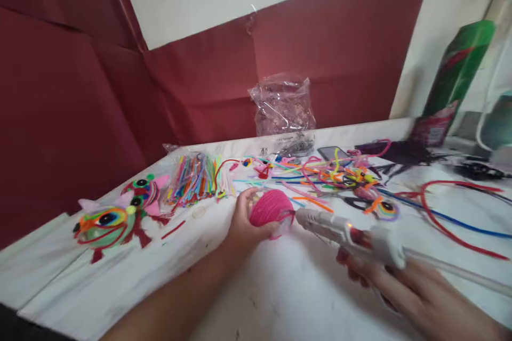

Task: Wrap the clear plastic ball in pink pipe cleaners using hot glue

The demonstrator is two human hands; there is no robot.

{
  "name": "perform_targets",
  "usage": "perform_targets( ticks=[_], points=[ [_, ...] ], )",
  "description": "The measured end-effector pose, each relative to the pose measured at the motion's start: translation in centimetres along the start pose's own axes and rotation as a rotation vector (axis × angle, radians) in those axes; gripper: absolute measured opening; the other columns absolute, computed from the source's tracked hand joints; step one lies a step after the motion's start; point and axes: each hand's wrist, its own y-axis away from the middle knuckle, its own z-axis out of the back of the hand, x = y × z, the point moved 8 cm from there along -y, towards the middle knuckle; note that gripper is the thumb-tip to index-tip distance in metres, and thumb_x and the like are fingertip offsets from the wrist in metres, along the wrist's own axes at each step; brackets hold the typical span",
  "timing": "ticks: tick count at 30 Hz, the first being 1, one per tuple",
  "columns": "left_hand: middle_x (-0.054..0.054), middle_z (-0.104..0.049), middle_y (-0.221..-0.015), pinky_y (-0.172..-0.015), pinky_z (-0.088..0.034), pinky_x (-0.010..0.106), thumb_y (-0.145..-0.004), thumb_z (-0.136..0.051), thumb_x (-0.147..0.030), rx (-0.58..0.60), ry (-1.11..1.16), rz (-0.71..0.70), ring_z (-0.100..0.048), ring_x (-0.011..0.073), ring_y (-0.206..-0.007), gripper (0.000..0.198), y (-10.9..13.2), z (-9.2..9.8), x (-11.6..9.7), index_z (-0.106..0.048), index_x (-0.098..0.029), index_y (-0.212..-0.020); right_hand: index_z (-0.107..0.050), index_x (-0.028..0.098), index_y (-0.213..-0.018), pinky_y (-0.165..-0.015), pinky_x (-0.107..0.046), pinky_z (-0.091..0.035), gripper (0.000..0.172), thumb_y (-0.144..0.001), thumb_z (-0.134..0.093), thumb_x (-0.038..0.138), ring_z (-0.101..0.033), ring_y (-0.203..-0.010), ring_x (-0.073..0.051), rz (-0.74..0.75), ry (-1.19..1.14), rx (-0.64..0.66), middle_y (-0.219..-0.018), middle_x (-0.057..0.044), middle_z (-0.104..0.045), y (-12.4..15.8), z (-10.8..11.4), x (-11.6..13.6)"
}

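Observation:
My left hand point(244, 218) is closed round a pink ball point(271, 209) wound with fuzzy pipe cleaner, near the middle of the white table. Part of the ball's right side looks pale and clear. In my right hand point(384, 277) is a white hot glue gun point(328, 224) with a small orange light on its body. The gun's nozzle points left and is at the ball's right side; whether it touches, I cannot tell. A long clear glue stick point(460, 269) sticks out of the gun's back end.
Two pipe-cleaner animal figures point(106, 224) stand at the left. Behind the ball lies a clear bag of coloured pipe cleaners point(196, 178). Scissors point(354, 201), loose pipe cleaners point(424, 197) and a phone point(332, 153) lie to the right. A plastic bag point(285, 109) and a green container point(456, 80) stand at the back.

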Motion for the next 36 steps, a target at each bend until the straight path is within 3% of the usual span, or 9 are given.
perform_targets(
  ticks=[4,13,25,36],
  points=[
    [0.006,-0.052,-0.11,-0.075,-0.049,0.032,-0.05,-0.081,-0.026,0.017,0.009,-0.012,-0.058,0.0234,-0.092,0.079,0.3,-0.3,0.0,-0.04,-0.021,-0.117,-0.079,0.028,-0.076,-0.053,-0.032,-0.06,0.06,-0.08,-0.035,0.069,-0.073,-0.064,-0.026,0.042,0.0,0.001,-0.075,-0.008,-0.077,0.3,0.3,1.1],
    [0.007,-0.054,-0.109,-0.075,-0.05,0.033,-0.051,-0.081,-0.024,0.007,0.0,-0.014,-0.059,0.0238,-0.092,0.08,0.1,-0.1,0.2,-0.04,-0.021,-0.12,-0.078,0.029,-0.075,-0.059,-0.038,-0.062,0.059,-0.079,-0.036,0.07,-0.073,-0.064,-0.03,0.087,0.028,-0.073,-0.075,-0.009,-0.078,0.5,1.0,1.9],
    [0.007,-0.052,-0.108,-0.076,-0.05,0.033,-0.05,-0.08,-0.023,-0.004,-0.012,0.0,-0.059,0.0234,-0.092,0.079,0.3,-0.2,-0.2,-0.04,-0.02,-0.119,-0.078,0.03,-0.07,-0.06,-0.04,-0.061,0.057,-0.076,-0.039,0.071,-0.072,-0.063,-0.03,0.058,0.009,-0.062,-0.073,-0.009,-0.077,0.5,0.8,1.3],
    [0.005,-0.052,-0.104,-0.075,-0.049,0.031,-0.049,-0.081,-0.024,0.003,0.017,0.0,-0.058,0.0217,-0.09,0.08,0.3,-0.3,-0.1,-0.04,-0.02,-0.118,-0.078,0.032,-0.072,-0.066,-0.039,-0.06,0.055,-0.072,-0.04,0.071,-0.073,-0.069,-0.03,-0.058,-0.069,-0.005,-0.075,-0.007,-0.077,0.1,0.5,0.3]
  ],
)
